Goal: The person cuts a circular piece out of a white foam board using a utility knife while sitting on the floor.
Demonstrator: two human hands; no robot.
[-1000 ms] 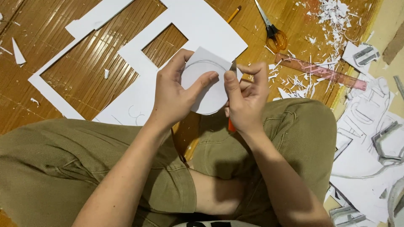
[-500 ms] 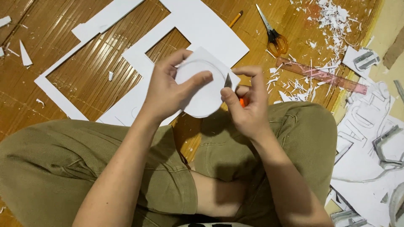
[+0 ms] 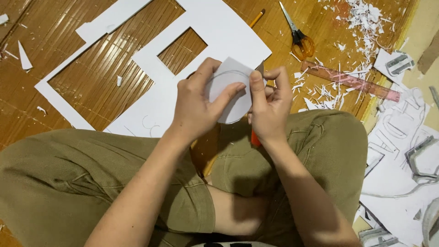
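Since the prior frame both hands have lifted slightly, rotating the white paper disc (image 3: pixel 227 93). Left hand (image 3: pixel 197 106) grip pinches its edge; right hand (image 3: pixel 269 106) grip is closed around an orange-handled craft knife (image 3: pixel 255 137) (blade at the rim). Judgement: turn the disc gradually, trimming along the pencilled circle, thumb clear.

The floor's far right is crowded by scissors (image 3: pixel 299 39), ruler (image 3: pixel 350 81) and scraps (image 3: pixel 366 18); its near-left corner is blocked by a knee (image 3: pixel 68 183).
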